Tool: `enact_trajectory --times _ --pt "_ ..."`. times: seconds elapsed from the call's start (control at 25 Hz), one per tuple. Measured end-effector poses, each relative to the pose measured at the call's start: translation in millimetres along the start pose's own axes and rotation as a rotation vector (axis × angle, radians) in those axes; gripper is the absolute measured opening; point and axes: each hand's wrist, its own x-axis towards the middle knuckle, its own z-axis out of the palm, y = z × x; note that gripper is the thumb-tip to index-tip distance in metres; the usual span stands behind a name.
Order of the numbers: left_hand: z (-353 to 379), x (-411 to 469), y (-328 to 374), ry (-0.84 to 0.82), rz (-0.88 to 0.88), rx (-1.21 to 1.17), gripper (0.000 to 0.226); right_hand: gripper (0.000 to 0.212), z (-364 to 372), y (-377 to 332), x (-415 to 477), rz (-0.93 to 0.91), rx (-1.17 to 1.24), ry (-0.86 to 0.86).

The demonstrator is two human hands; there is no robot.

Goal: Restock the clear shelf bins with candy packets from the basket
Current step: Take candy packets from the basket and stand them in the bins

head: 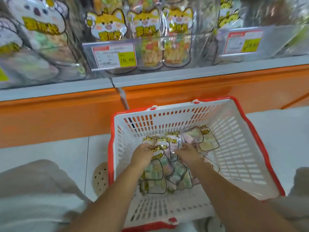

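A white basket with a red rim [240, 148] stands on the floor below the shelf. Several clear candy packets [167, 178] with yellow cat tops lie piled in it. My left hand [142, 154] is down in the pile and grips the tops of a few packets [160, 144]. My right hand [188, 152] reaches into the pile beside it, fingers curled among the packets; what it holds is hidden. One more packet [207, 141] lies flat toward the far right of the basket. The clear shelf bins [150, 47] above hold upright packets of the same kind.
Price tags [114, 56] [242, 41] hang on the bin fronts. An orange shelf base [66, 118] runs below the grey shelf edge. My knees sit at the lower left [33, 190] and lower right [301, 185]. White floor tiles [275, 131] surround the basket.
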Motion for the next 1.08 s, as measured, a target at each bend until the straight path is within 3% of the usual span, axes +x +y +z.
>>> enact_trajectory --times 0.12,0.24,0.36,0.56,0.84,1.0,1.08 --pt "-1 4 -12 0.008 -0.106 -0.113 0.021 0.062 12 -3 -1 0.027 -0.099 0.043" --pt "-1 1 -12 -0.007 -0.178 -0.139 0.039 0.036 28 -6 -2 -0.061 -0.192 0.055" --pt "1 0 -13 -0.009 -0.176 -0.118 0.051 0.040 51 -12 -1 -0.137 -0.068 0.027" --pt "-2 -1 -17 0.000 -0.203 -0.239 0.049 0.036 52 -6 -2 -0.091 0.007 -0.056" --pt "0 2 -20 -0.040 -0.097 -0.195 0.069 0.025 4 3 -10 0.011 0.235 -0.053" --pt "6 2 -25 -0.052 -0.025 0.077 0.056 0.025 -11 2 -18 -0.003 0.308 -0.030" --pt "9 3 -27 -0.026 0.010 0.063 0.046 0.023 -17 1 -22 -0.025 0.302 0.010"
